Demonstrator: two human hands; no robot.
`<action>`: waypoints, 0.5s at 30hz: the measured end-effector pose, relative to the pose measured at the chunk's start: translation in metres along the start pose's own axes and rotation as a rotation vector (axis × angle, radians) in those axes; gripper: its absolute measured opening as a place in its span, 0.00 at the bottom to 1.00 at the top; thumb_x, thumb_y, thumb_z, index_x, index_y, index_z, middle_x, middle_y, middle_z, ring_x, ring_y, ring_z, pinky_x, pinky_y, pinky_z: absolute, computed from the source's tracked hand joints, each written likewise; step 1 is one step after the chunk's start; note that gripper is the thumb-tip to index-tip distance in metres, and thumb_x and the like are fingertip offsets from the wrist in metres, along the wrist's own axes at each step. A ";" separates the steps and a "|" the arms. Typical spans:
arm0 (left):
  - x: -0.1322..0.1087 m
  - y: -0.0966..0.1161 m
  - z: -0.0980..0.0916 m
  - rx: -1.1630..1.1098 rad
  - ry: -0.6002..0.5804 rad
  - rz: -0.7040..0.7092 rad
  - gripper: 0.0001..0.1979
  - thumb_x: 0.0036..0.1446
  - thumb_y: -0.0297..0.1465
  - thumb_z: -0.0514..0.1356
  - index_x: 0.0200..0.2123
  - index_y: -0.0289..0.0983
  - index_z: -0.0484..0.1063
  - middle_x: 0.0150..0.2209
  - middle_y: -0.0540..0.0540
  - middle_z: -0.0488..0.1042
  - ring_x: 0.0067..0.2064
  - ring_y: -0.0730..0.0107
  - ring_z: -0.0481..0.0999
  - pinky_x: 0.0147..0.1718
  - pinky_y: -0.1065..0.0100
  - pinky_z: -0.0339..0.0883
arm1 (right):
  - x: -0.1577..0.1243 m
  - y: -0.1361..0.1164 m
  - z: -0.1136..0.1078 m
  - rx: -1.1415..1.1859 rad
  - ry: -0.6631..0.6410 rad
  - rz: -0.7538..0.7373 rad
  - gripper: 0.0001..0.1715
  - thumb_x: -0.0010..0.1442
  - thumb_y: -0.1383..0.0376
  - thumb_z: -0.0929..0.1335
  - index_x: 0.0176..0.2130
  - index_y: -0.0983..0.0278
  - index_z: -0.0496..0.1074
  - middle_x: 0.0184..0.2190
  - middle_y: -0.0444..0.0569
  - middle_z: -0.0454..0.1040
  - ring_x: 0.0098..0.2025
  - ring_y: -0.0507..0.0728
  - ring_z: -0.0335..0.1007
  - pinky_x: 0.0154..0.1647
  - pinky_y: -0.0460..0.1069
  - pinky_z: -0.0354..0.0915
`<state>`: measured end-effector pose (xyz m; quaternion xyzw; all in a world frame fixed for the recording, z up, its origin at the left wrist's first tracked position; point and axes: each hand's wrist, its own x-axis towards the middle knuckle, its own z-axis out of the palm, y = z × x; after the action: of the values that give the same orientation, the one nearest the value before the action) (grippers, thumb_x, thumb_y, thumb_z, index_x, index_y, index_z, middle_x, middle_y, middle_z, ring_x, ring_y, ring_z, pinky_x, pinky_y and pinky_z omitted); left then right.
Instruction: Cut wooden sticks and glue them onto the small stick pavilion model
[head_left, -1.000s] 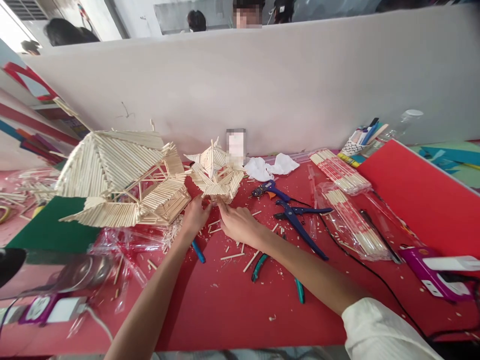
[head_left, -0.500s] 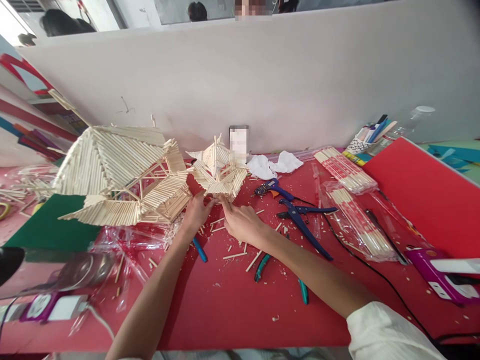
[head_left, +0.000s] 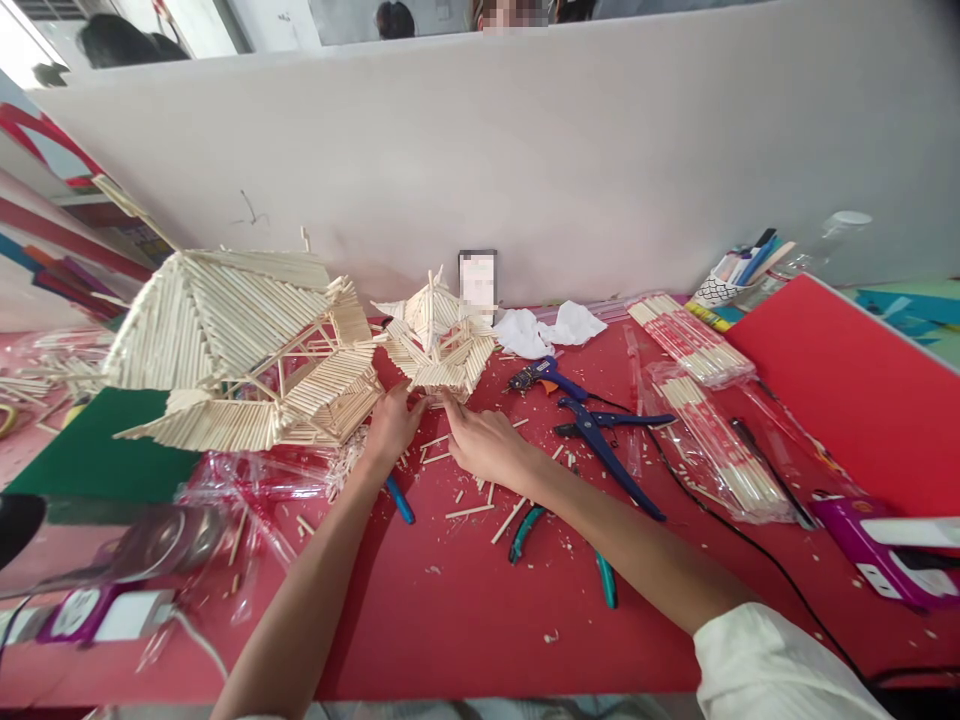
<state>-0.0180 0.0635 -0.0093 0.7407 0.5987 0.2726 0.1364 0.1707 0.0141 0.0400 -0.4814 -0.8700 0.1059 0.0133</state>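
A small pavilion model (head_left: 437, 345) built from pale wooden sticks stands mid-table, its tiered roof curving up at the corners. At its near edge, my left hand (head_left: 392, 425) is closed, with thumb and fingers pinching the lower front. My right hand (head_left: 484, 440) meets the same edge from the other side; its index finger presses on the model and the other fingers are curled under. What lies right between the fingertips is too small to make out. Left of my hands sits a larger stick building (head_left: 247, 350) with a wide sloped roof.
A blue glue gun (head_left: 551, 375), blue cutter (head_left: 611, 450) and green-handled pliers (head_left: 525, 535) lie to the right. Beyond are bagged sticks (head_left: 724, 445) and a red board (head_left: 862, 390). A phone (head_left: 478, 285) leans on the white partition (head_left: 525, 160). Stick offcuts (head_left: 471, 511) litter the red table.
The fingertips of my two hands have drawn very slightly apart at the small pavilion's front edge. Everything else on the table stays in place.
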 end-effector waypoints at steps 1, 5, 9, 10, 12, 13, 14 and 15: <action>0.000 0.000 0.000 -0.004 0.002 -0.002 0.10 0.65 0.36 0.58 0.40 0.37 0.75 0.39 0.40 0.81 0.40 0.58 0.80 0.41 0.62 0.71 | 0.000 0.000 0.000 0.000 0.003 -0.002 0.48 0.66 0.68 0.59 0.73 0.73 0.27 0.55 0.71 0.74 0.43 0.67 0.79 0.42 0.58 0.72; -0.001 0.002 -0.001 -0.003 0.013 -0.003 0.10 0.65 0.36 0.58 0.39 0.36 0.76 0.39 0.38 0.81 0.40 0.57 0.81 0.42 0.61 0.70 | 0.001 0.002 0.001 0.003 -0.001 -0.004 0.47 0.66 0.67 0.59 0.73 0.74 0.29 0.54 0.71 0.75 0.45 0.67 0.79 0.43 0.57 0.71; -0.001 0.005 -0.003 -0.001 0.007 -0.008 0.10 0.65 0.35 0.58 0.39 0.36 0.76 0.39 0.39 0.81 0.40 0.57 0.81 0.43 0.61 0.70 | 0.001 0.005 0.004 0.015 -0.019 -0.015 0.46 0.67 0.66 0.58 0.73 0.76 0.31 0.52 0.71 0.76 0.46 0.68 0.79 0.44 0.57 0.71; -0.002 0.005 -0.004 -0.002 0.004 -0.009 0.10 0.65 0.35 0.58 0.40 0.36 0.76 0.39 0.39 0.81 0.41 0.57 0.80 0.43 0.61 0.70 | 0.001 0.006 0.004 0.013 -0.018 -0.019 0.45 0.67 0.66 0.58 0.73 0.77 0.32 0.52 0.71 0.76 0.46 0.69 0.79 0.43 0.58 0.71; -0.001 0.006 -0.004 -0.004 0.000 -0.009 0.10 0.65 0.35 0.57 0.40 0.36 0.76 0.39 0.39 0.81 0.41 0.57 0.80 0.43 0.61 0.70 | 0.001 0.006 0.004 0.007 -0.018 -0.024 0.45 0.67 0.66 0.58 0.73 0.77 0.32 0.52 0.71 0.76 0.47 0.69 0.78 0.43 0.58 0.70; -0.001 0.005 -0.003 -0.003 -0.001 -0.011 0.10 0.65 0.35 0.57 0.40 0.37 0.76 0.39 0.39 0.81 0.41 0.57 0.80 0.43 0.61 0.70 | 0.001 0.007 0.004 0.006 -0.021 -0.023 0.45 0.67 0.66 0.58 0.73 0.77 0.32 0.52 0.71 0.76 0.47 0.69 0.78 0.44 0.58 0.70; -0.001 0.005 -0.003 0.000 -0.001 -0.013 0.10 0.65 0.35 0.57 0.40 0.37 0.76 0.39 0.39 0.81 0.41 0.57 0.80 0.44 0.61 0.71 | 0.001 0.007 0.003 0.006 -0.025 -0.020 0.45 0.67 0.66 0.58 0.73 0.76 0.31 0.52 0.71 0.76 0.46 0.68 0.79 0.44 0.58 0.70; -0.001 0.005 -0.003 0.004 0.000 -0.012 0.10 0.65 0.35 0.57 0.41 0.37 0.76 0.39 0.39 0.81 0.41 0.56 0.80 0.44 0.60 0.71 | 0.001 0.007 0.003 0.008 -0.029 -0.016 0.45 0.67 0.66 0.58 0.73 0.76 0.30 0.53 0.70 0.76 0.46 0.68 0.79 0.45 0.57 0.70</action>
<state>-0.0155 0.0607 -0.0048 0.7374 0.6038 0.2705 0.1364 0.1753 0.0180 0.0356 -0.4726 -0.8736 0.1163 0.0036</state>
